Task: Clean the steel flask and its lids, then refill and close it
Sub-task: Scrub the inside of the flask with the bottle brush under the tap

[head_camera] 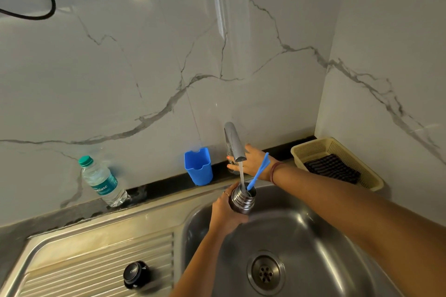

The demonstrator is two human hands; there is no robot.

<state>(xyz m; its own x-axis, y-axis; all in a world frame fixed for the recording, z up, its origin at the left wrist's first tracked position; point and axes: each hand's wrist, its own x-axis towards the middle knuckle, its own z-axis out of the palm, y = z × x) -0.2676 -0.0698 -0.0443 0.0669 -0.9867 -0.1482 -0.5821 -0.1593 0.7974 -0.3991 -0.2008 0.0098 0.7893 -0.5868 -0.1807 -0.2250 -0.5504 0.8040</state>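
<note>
Left hand (pixel 225 210) gripping flask (pixel 242 200); right hand (pixel 251 160) perhaps on tap (pixel 233 141)

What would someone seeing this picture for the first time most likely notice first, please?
Probably the stream from the tap running into the open steel flask, which the left hand holds over the sink, a blue brush handle sticking out of its mouth. The right hand reaches behind the tap. Next, the blue cup by the wall and the black lid on the drainboard.
</note>
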